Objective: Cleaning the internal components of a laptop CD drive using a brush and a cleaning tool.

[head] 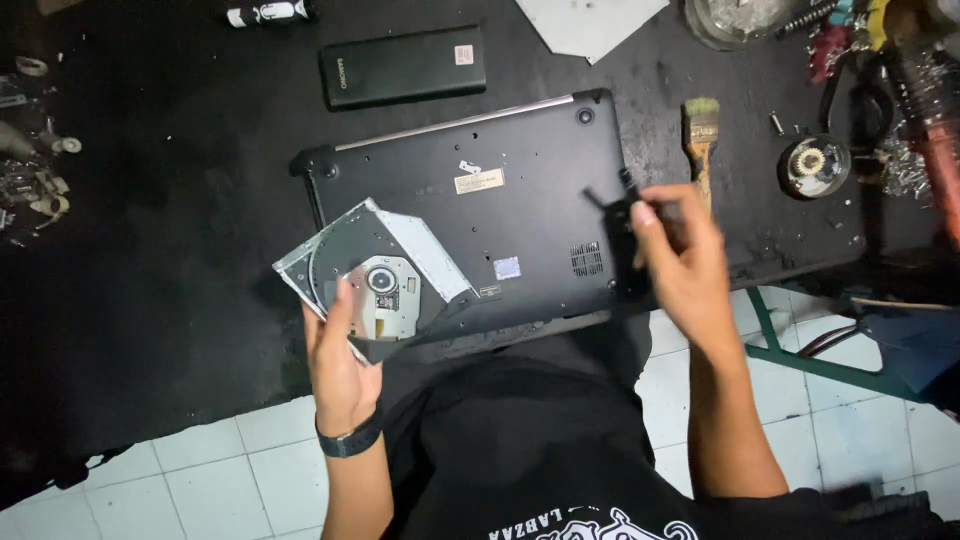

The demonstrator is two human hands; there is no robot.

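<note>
a black power bank [403, 66], a paintbrush [701, 130], a round gear part [813, 165] and white paper [588, 22] lie on the black bench [150, 250].

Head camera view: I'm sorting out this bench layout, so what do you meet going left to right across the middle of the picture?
Small metal parts → optical drive in the left hand → upturned laptop → right hand holding a black tool → paintbrush → round gear part.

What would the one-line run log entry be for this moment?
left hand: holds optical drive | right hand: grips small black tool | laptop: upside down on black bench | brush: beside laptop
</note>
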